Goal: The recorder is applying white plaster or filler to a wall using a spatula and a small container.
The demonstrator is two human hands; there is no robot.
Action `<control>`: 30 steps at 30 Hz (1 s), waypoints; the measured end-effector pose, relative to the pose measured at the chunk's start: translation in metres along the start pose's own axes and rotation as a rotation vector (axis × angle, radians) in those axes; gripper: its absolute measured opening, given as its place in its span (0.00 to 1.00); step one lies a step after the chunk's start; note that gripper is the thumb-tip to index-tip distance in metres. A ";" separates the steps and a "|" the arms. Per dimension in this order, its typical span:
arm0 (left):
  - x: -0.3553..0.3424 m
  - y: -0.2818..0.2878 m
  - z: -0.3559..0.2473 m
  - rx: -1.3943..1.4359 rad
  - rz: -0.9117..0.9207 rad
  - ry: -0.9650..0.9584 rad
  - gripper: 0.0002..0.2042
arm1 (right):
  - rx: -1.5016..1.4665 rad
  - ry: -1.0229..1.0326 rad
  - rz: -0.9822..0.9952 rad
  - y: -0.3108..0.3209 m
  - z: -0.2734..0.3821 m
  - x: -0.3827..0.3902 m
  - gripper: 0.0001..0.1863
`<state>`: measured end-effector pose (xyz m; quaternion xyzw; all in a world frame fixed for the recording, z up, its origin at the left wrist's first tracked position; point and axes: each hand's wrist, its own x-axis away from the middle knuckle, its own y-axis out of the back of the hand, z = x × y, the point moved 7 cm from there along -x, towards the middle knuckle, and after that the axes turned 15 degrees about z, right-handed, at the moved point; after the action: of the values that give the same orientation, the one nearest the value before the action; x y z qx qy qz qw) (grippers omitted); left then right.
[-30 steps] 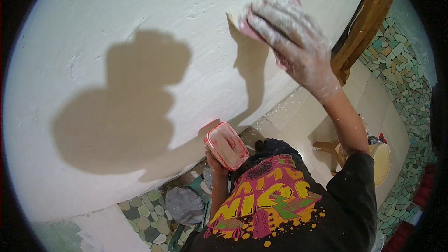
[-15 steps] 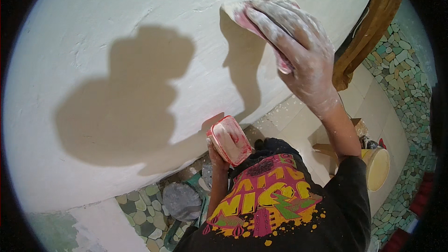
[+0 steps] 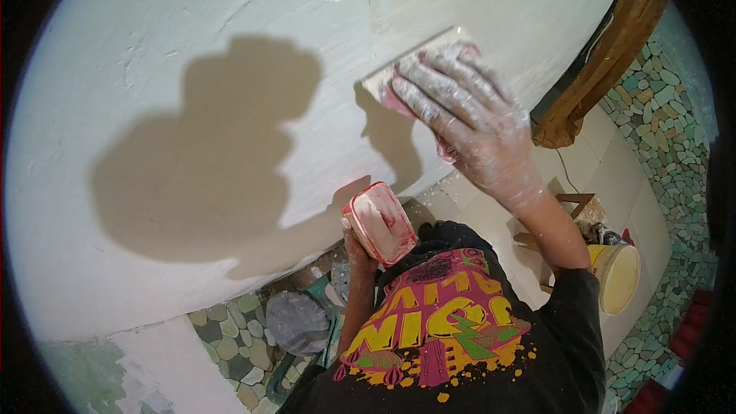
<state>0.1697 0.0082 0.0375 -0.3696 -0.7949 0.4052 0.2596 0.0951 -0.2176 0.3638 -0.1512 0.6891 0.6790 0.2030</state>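
R hand [image 3: 468, 119], covered w/ plaster, grips a pink trowel [image 3: 418, 69] flat against the white wall [image 3: 230, 31]. L hand [image 3: 359, 249] holds a red tray [image 3: 379, 222] near chest.

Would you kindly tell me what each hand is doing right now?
Left hand: closed around a red plastic float, held near the chest.
Right hand: fingers spread over a pink float, pressing it flat against the white wall.
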 end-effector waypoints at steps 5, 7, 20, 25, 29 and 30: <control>0.002 -0.012 -0.002 -0.015 0.011 -0.021 0.38 | 0.060 0.052 -0.105 0.022 -0.012 -0.018 0.24; 0.003 -0.015 -0.001 -0.019 0.021 -0.022 0.38 | 0.099 0.055 -0.163 0.012 -0.017 -0.018 0.24; 0.034 0.014 -0.009 0.002 -0.130 -0.118 0.32 | -0.293 -0.169 0.126 -0.095 -0.018 0.068 0.32; 0.034 0.017 -0.017 -0.045 -0.143 -0.144 0.32 | -0.729 -0.428 -0.313 -0.006 -0.055 0.034 0.29; 0.030 0.020 -0.013 0.032 -0.137 -0.142 0.33 | -0.670 -0.436 -0.414 -0.013 -0.057 0.017 0.28; 0.031 0.020 -0.013 0.010 -0.164 -0.154 0.33 | -0.644 -0.440 -0.410 -0.016 -0.042 0.014 0.28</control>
<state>0.1683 0.0473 0.0315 -0.2698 -0.8379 0.4140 0.2319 0.0876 -0.2594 0.3429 -0.1923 0.3384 0.8209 0.4179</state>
